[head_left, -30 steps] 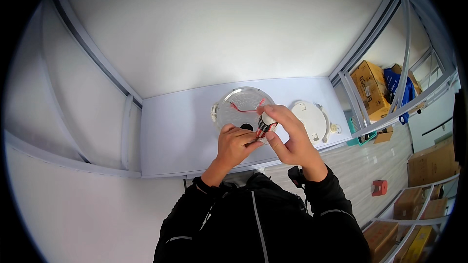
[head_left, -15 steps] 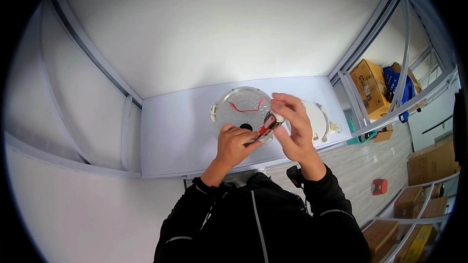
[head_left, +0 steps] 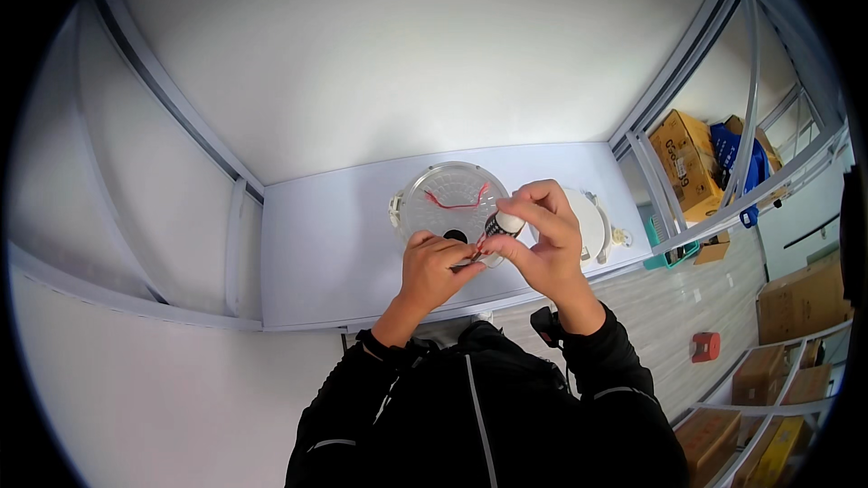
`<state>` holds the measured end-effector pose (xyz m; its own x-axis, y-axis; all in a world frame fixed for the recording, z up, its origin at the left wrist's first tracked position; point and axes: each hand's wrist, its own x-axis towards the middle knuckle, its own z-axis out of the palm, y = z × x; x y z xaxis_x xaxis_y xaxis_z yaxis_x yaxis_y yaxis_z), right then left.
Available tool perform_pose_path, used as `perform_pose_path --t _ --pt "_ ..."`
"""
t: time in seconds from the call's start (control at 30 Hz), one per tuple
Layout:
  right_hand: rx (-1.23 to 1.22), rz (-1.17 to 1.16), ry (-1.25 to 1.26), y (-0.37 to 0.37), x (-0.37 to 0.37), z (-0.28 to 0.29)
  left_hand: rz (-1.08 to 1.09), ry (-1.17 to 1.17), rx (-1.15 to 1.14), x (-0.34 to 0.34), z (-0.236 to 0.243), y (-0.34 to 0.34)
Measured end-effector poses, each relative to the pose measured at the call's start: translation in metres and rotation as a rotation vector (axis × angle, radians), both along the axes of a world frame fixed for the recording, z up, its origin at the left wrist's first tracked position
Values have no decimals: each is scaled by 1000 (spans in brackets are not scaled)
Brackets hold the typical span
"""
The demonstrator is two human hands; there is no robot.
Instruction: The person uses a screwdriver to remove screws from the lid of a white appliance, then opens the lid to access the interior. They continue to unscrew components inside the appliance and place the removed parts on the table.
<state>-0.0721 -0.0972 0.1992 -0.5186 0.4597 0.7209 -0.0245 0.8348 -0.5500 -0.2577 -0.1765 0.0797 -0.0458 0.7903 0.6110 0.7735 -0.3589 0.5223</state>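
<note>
My right hand [head_left: 551, 239] is closed round a small bottle [head_left: 506, 224] with a white end and a dark label, tilted over the bench. Beside it, the fingers of my left hand [head_left: 436, 264] are pinched at the bottle's lower end, on something thin and reddish too small to name. Just beyond both hands lies a round, greyish ribbed lid-like piece [head_left: 425, 183] with a pale clip on its left side. A red wire [head_left: 452, 206] curves across it, and a black round spot [head_left: 456, 236] shows near its front. My right hand partly hides its right side.
A white round part [head_left: 589, 224] with pale fittings lies to the right on the white bench [head_left: 307, 258]. Bench frame posts rise at both sides. Off to the right are cardboard boxes [head_left: 684, 163], a teal basket [head_left: 680, 255] and a red stool [head_left: 705, 346] on the floor.
My right fingers have closed round the bottle from a looser, spread pose. The bottle has turned, so its red side no longer faces me. My left hand stays nearly still.
</note>
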Motion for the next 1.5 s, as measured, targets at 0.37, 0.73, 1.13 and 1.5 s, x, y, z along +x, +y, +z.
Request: perform_pose_path --t 0.37,0.73,1.13,1.5 --pt "-17 -24 9 -5 -1 2 5 -3 10 3 3 2" --pt "-35 64 19 -4 0 -3 10 8 8 4 4 1" --pt "-14 66 28 -4 -3 3 -7 4 -16 2 3 0" --pt "-4 67 75 2 -5 4 -20 -18 2 1 5 0"
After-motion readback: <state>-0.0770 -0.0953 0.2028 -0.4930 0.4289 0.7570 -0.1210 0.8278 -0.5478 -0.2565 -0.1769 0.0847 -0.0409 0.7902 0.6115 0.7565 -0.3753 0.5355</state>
